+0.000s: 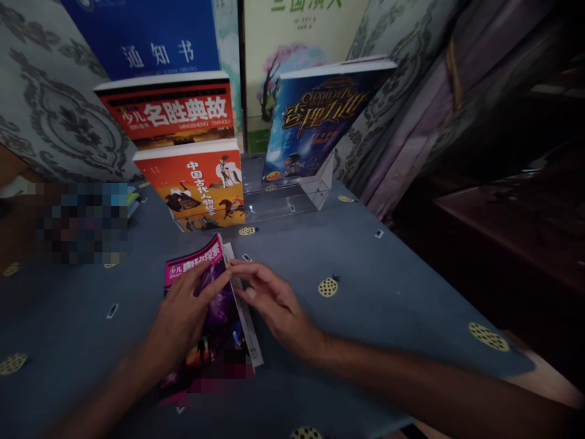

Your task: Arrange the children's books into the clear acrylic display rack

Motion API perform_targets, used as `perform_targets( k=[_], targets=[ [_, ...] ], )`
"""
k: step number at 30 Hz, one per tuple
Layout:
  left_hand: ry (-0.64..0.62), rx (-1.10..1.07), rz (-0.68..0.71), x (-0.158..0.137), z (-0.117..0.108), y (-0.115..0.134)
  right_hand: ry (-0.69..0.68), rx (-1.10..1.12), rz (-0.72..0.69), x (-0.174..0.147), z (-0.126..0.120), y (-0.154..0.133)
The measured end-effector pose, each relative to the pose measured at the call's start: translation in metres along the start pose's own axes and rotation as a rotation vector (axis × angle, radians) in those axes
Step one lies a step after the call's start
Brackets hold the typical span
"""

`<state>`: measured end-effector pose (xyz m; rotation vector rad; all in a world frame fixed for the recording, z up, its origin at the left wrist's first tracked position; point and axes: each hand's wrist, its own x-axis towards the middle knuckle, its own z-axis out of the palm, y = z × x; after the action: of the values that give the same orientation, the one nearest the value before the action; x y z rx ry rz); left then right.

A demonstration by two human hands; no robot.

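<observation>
A purple-and-black paperback book [222,323] with a pink title band lies on the table right below me. Resting on its cover is my left hand [180,311], fingers stretched out towards the right edge. My right hand [286,311] is at that same edge, with thumb and curled fingers close together at the cover and pages. The fingertips of both hands meet near the upper right part of the book. Along the right side the cover stands slightly apart from the white pages [249,329] beneath.
Beyond the book, an orange paperback [196,189] and a red one [169,116] stand upright. A blue book [315,122] leans in a clear acrylic stand [320,183]. Taller blue [155,36] and green [256,49] books rise behind. Curtains [411,140] hang behind the pineapple-patterned tablecloth [365,286].
</observation>
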<state>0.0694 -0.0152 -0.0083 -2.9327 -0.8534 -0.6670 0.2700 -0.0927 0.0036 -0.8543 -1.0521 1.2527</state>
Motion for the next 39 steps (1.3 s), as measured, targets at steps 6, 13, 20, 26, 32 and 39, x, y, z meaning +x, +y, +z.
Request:
perform_targets(
  k=[6, 13, 20, 26, 32, 39],
  targets=[
    [-0.022, 0.050, 0.047, -0.002, -0.003, 0.001, 0.030, 0.052, 0.023, 0.002, -0.001, 0.002],
    [0.012, 0.042, 0.038, -0.002, -0.002, 0.003, 0.045, 0.077, 0.046, 0.002, -0.002, 0.005],
    [-0.002, 0.102, -0.005, -0.004, -0.002, 0.003, 0.359, 0.277, 0.400, 0.005, 0.001, 0.001],
    [0.027, 0.084, 0.010, -0.005, 0.001, 0.001, 0.167, 0.336, 0.638, 0.005, 0.004, -0.012],
    [0.039, 0.035, 0.045, -0.002, -0.004, 0.002, -0.001, 0.276, 0.520, 0.003, 0.003, -0.007],
    [0.071, 0.018, 0.047, -0.002, -0.005, 0.003, -0.060, 0.135, 0.303, -0.002, 0.007, 0.004]
  ],
)
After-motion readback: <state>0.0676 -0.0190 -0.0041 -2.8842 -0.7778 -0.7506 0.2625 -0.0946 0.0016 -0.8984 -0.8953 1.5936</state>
